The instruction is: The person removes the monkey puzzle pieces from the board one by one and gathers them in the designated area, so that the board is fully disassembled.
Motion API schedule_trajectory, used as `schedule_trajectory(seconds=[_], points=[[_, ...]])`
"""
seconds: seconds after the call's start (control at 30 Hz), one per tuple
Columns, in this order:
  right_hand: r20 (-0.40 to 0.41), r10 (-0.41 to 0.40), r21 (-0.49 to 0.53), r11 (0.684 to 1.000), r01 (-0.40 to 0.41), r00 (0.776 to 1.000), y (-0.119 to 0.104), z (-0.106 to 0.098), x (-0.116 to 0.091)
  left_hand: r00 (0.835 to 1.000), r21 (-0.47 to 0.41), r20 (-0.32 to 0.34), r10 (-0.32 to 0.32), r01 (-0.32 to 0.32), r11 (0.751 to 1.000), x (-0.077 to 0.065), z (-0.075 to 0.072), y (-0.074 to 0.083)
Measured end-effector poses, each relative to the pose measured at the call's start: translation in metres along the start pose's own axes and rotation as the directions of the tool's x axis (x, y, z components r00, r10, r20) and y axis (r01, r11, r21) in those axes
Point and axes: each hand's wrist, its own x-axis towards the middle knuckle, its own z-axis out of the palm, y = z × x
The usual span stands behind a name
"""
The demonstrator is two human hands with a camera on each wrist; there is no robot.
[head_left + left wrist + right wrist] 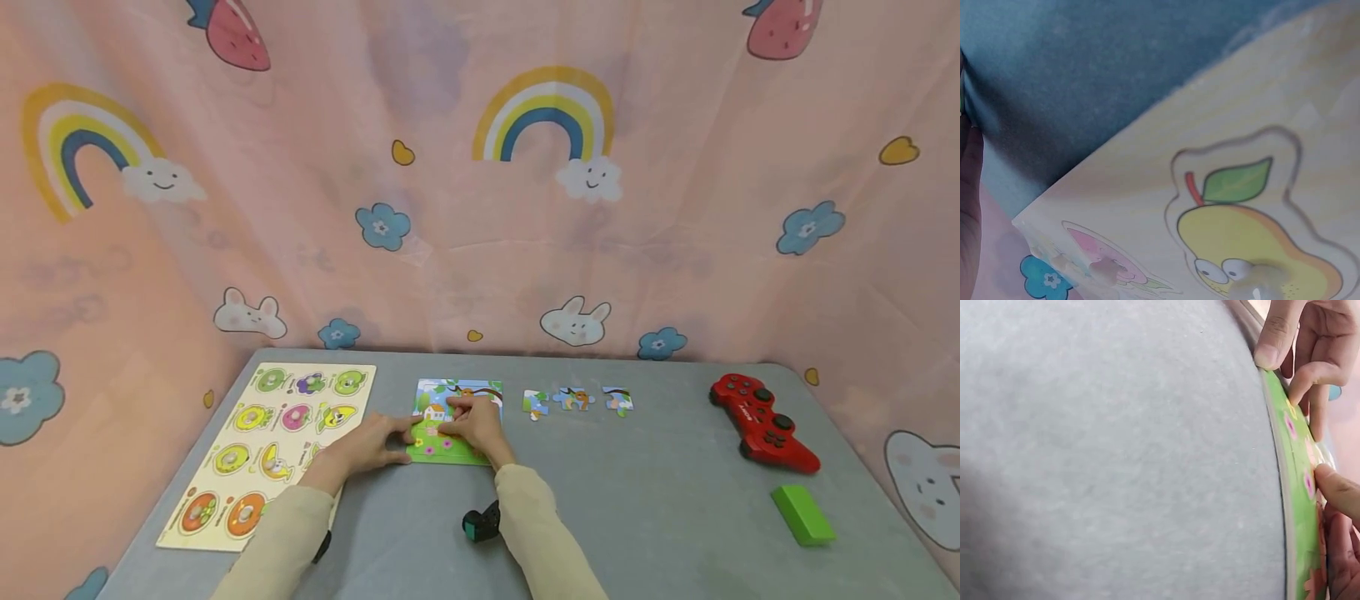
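A jigsaw puzzle (pixel 450 452) with a house, green grass and pink flowers lies flat in its tray on the grey table. My left hand (pixel 363 446) holds its left edge, thumb at the near corner and a bent forefinger on the picture, as the right wrist view shows. Over the middle, my right hand (pixel 480 427) bends its thumb and forefinger down onto a puzzle piece, whose outline is mostly hidden by the fingers. Three loose pieces, a left one (pixel 536 403), a middle one (pixel 575 398) and a right one (pixel 618 400), lie to the right.
A cream fruit peg board (pixel 247 450) lies at the left, partly under my left forearm. A red game controller (pixel 761 423) and a green block (pixel 803 515) are at the far right. A small black object (pixel 482 523) sits beside my right sleeve. A pink patterned curtain (pixel 480 275) hangs behind.
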Motion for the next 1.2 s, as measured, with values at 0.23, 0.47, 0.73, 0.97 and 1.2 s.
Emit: schedule_trajectory(seconds=[0.23, 0.47, 0.73, 0.97, 1.2], points=[[0.047, 0.003, -0.077, 0.997, 0.001, 0.999, -0.008, 0.001, 0.002, 1.000, -0.005, -0.007, -0.018, 0.018, 1.000, 0.001, 0.002, -0.001], [0.006, 0.081, -0.143, 0.986, -0.079, 0.997, -0.016, 0.002, 0.002, 1.000, -0.037, -0.005, -0.019, 0.019, 0.999, 0.002, 0.004, -0.002], [-0.034, 0.096, -0.077, 0.992, -0.099, 0.995, -0.012, 0.004, 0.001, 0.999, -0.055, 0.001, -0.046, 0.046, 0.997, 0.001, 0.002, 0.000], [-0.006, 0.031, -0.007, 0.999, -0.031, 0.999, -0.010, 0.005, -0.001, 0.998, -0.067, 0.008, -0.067, 0.068, 0.995, 0.000, 0.002, 0.000], [0.005, -0.024, 0.016, 1.000, 0.023, 1.000, -0.006, 0.004, -0.002, 0.998, -0.064, 0.005, -0.057, 0.057, 0.996, 0.001, 0.002, 0.000]])
